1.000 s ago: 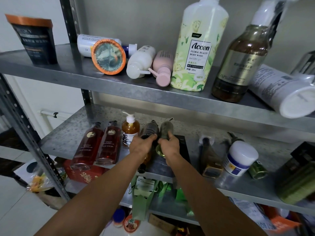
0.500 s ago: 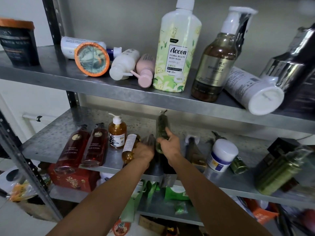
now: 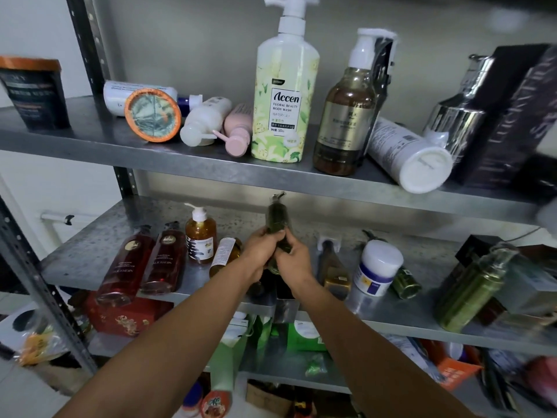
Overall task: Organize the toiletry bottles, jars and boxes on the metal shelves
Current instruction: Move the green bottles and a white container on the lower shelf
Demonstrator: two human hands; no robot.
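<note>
Dark green pump bottle (image 3: 277,220) is upright over the middle shelf (image 3: 96,248), near its front edge. Your left grip (image 3: 261,250) and right grip (image 3: 294,258) both wrap its lower half. Lower it level, base flat, before loosening either.

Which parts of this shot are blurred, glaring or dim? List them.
Head view: the dark box at the right edge is motion-smeared; the chrome bottle beside it throws glare; the body wash label reads sharp; the dark green bottle sits dim under the upper shelf.
</note>
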